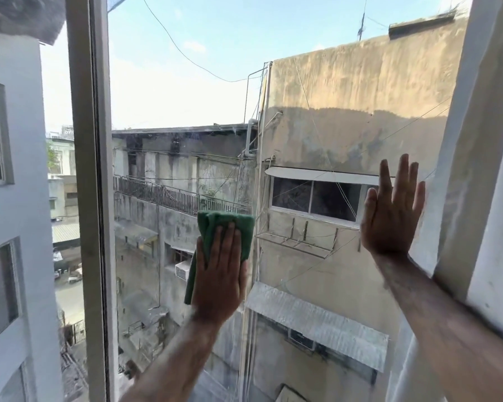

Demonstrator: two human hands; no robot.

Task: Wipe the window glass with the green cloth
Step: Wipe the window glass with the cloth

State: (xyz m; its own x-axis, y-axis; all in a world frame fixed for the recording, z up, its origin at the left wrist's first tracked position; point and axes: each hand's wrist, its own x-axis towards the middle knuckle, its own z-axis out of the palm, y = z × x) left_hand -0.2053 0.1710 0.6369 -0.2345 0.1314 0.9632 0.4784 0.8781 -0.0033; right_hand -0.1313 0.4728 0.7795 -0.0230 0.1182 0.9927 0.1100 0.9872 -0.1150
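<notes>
Left hand (219,269) is pressing flat, fingers together and stretched out, pinning the green cloth (238,227) against the window glass (169,91) near the middle of the pane; it is not gripping the cloth so much as holding it there with the palm. Right hand (391,213) is lying open with fingers spread, holding nothing, and is bracing on the glass close to the right-hand frame (476,158).

The cloth is folded into a thick pad, with 1 loose edge hanging below the palm. It looks soft, light and limp, so it is likely to bunch or slip out unless the palm is keeping even pressure over its centre; spreading the fingers across the fold should be steering it best. The glass is hard, smooth and breakable, so firm but not heavy pushing seems wise.

Faint streaks and specks are showing on the pane around the cloth. Beyond it, stained concrete buildings (346,126) and hanging cables (186,56) are standing against a pale sky.
</notes>
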